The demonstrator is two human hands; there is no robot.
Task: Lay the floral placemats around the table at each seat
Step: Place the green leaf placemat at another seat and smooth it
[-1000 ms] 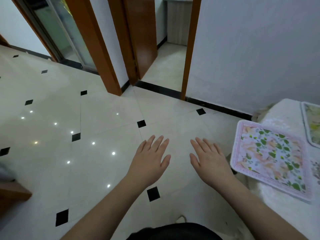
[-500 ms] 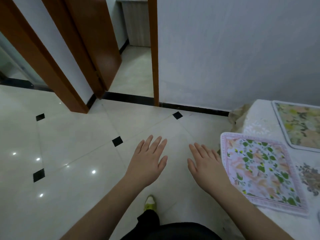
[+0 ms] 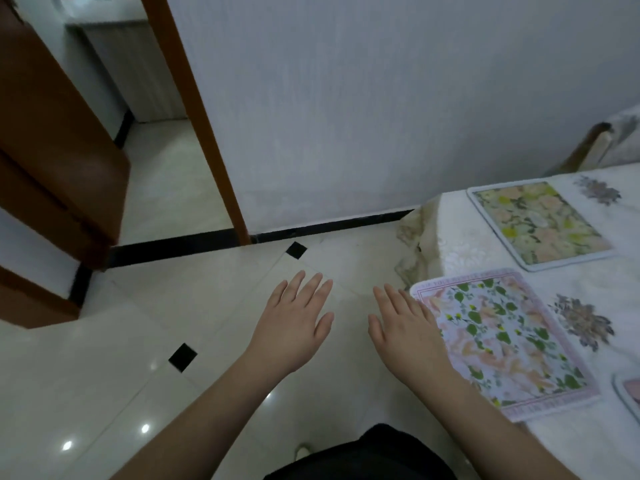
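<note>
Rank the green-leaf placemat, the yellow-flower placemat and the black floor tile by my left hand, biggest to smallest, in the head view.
1. Green-leaf placemat, though it is nearer the camera.
2. Yellow-flower placemat.
3. Black floor tile.

Third placemat (image 3: 628, 393): we see only a rounded corner at the right edge; pattern unreadable.
Table (image 3: 588, 285): cut by the right and lower edges; we cannot see its legs under the cloth.
Pink-bordered placemat (image 3: 502, 337): border lettering too small to read; near left edge hidden behind the right hand (image 3: 407, 336).
Chair (image 3: 588, 147): upper right, mostly out of frame.
Door (image 3: 52, 161): blurred, cut at left edge.
</note>
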